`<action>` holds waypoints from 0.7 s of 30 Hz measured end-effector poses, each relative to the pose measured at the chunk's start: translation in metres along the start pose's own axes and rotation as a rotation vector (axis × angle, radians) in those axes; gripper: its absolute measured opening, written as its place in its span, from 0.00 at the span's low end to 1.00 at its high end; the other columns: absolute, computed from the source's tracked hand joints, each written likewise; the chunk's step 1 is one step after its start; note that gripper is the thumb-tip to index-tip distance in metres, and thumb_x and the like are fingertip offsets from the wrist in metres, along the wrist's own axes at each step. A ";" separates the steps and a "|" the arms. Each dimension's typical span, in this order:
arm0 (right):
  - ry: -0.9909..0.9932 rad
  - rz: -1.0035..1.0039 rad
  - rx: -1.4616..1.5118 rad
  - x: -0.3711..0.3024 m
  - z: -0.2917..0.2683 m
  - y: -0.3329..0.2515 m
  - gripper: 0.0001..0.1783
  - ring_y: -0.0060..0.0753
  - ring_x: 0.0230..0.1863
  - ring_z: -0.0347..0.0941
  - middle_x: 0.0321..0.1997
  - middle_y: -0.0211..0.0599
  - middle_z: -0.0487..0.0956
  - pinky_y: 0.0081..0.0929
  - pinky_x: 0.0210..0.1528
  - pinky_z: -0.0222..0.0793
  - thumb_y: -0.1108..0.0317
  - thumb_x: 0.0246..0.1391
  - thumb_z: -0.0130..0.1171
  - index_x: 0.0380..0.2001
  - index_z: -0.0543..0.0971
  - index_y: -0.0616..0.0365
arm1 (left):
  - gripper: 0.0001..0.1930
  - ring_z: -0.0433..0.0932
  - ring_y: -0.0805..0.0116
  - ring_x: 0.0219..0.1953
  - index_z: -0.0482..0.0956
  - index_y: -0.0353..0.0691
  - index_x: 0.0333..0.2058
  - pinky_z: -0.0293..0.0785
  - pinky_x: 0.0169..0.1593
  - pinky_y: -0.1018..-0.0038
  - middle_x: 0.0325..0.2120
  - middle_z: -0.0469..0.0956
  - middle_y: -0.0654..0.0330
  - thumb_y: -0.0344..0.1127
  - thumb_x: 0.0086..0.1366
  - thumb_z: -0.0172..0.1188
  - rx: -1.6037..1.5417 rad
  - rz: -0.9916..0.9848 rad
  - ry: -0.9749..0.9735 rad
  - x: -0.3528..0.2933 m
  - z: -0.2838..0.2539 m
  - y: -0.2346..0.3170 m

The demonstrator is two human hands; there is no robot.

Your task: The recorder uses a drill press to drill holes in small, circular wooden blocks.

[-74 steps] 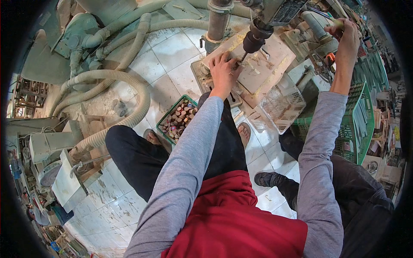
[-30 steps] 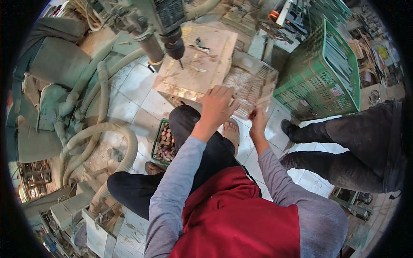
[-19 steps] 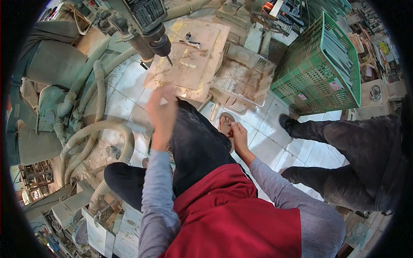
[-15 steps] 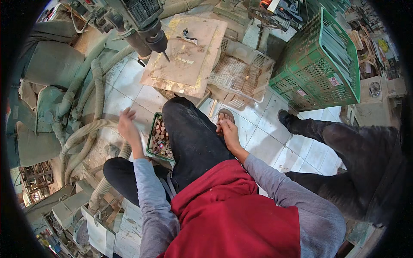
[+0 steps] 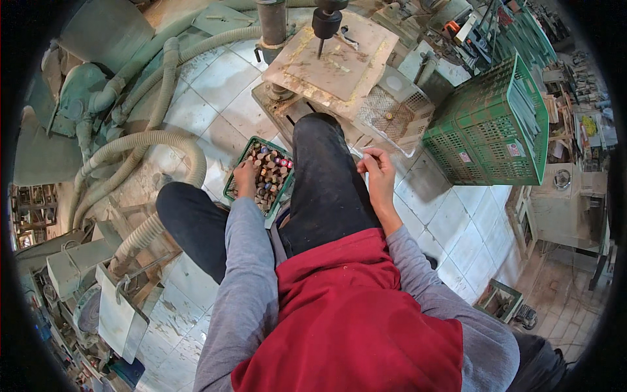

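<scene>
A green plastic basket (image 5: pixel 230 189) stands on the floor to the left of my leg. It holds many short round wooden pieces (image 5: pixel 269 171), some with coloured ends. My left hand (image 5: pixel 245 178) reaches over its left side and rests on the pieces; its fingertips point down and are hidden, so I cannot see whether it grips one. My right hand (image 5: pixel 380 173) hovers beside my right thigh, fingers curled and pressed together in a pinch; whatever it holds is too small to make out.
Ahead, a drill press chuck with a bit (image 5: pixel 324 26) points down at a dusty wooden board (image 5: pixel 353 62). A pale plastic crate (image 5: pixel 398 114) and a tall green crate (image 5: pixel 483 124) stand to the right. Ribbed hoses (image 5: pixel 147 138) curl at left. A person's dark trouser leg (image 5: pixel 539 362) shows at lower right.
My left hand has moved from the air left of the basket onto its wooden pieces. My right hand stays beside my thigh. The view has shifted, and the person at right has moved back.
</scene>
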State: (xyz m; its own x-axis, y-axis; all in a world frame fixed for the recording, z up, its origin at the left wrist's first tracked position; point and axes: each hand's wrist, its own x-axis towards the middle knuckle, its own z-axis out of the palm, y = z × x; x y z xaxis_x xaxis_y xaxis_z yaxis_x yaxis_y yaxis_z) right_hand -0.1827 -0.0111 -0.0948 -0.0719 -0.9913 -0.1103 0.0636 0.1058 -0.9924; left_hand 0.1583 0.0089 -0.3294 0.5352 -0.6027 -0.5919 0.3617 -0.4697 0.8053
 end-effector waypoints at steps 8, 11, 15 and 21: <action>-0.175 -0.286 -0.607 -0.022 0.020 -0.034 0.06 0.28 0.31 0.77 0.31 0.38 0.80 0.25 0.35 0.71 0.72 0.59 0.57 0.36 0.80 0.61 | 0.25 0.80 0.47 0.40 0.81 0.37 0.40 0.74 0.45 0.54 0.36 0.82 0.47 0.53 0.68 0.45 -0.072 -0.131 0.201 0.023 0.035 -0.031; -0.193 -0.253 -0.642 -0.028 0.024 -0.053 0.08 0.25 0.31 0.77 0.29 0.35 0.80 0.23 0.34 0.70 0.71 0.60 0.56 0.39 0.80 0.62 | 0.21 0.80 0.44 0.41 0.80 0.35 0.40 0.76 0.44 0.54 0.39 0.81 0.44 0.44 0.68 0.42 0.325 -0.013 0.359 0.038 0.035 -0.043; -0.365 -0.336 -0.727 -0.035 0.043 -0.057 0.08 0.37 0.33 0.79 0.31 0.44 0.81 0.28 0.37 0.72 0.71 0.59 0.57 0.39 0.80 0.61 | 0.18 0.81 0.43 0.39 0.82 0.34 0.35 0.77 0.42 0.54 0.37 0.81 0.43 0.38 0.67 0.43 0.628 0.006 0.413 0.048 0.038 -0.054; -0.950 -0.326 -1.318 -0.032 0.079 -0.019 0.19 0.50 0.43 0.78 0.42 0.48 0.81 0.45 0.48 0.71 0.55 0.59 0.56 0.46 0.79 0.56 | 0.17 0.81 0.44 0.40 0.83 0.30 0.35 0.77 0.43 0.55 0.36 0.82 0.41 0.36 0.63 0.47 0.518 -0.096 0.543 0.030 0.030 -0.032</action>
State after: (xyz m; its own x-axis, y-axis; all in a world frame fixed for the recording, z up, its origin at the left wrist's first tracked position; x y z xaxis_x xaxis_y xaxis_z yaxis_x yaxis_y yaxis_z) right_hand -0.1030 0.0126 -0.0685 0.7136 -0.6220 -0.3225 -0.6993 -0.6040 -0.3823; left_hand 0.1398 -0.0131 -0.3736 0.8687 -0.2041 -0.4513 0.0926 -0.8282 0.5528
